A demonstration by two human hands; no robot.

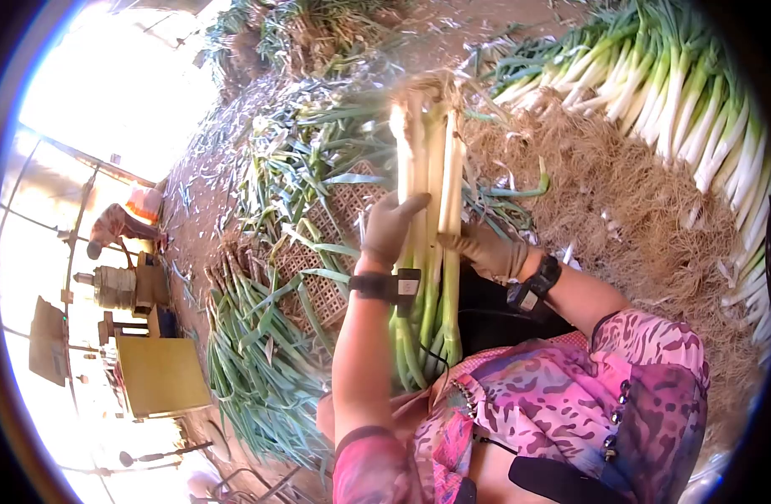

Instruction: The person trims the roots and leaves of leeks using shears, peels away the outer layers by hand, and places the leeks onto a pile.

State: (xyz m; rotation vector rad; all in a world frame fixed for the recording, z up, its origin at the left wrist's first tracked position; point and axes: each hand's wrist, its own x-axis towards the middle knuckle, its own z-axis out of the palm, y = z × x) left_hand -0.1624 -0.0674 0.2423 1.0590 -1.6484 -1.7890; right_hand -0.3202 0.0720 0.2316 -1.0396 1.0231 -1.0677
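A bunch of long green onions (433, 168) stands upright in front of my body, roots up and green leaves down towards my lap. My gloved left hand (390, 231) is wrapped round the bunch from the left, thumb across the white stalks. From the right, my gloved right hand (490, 252) closes its fingers on the stalks slightly lower down. Both wrists wear black bands. The root ends look blurred, and the lower leaf ends are partly hidden by my left forearm and clothing.
Trimmed green onions (654, 92) lie in a long row at the right, beside a heap of cut roots (604, 185). Leaf scraps (293, 160) and a woven basket (322, 252) are at the left, near untrimmed onions (259, 361). Another person (117, 228) bends down far left.
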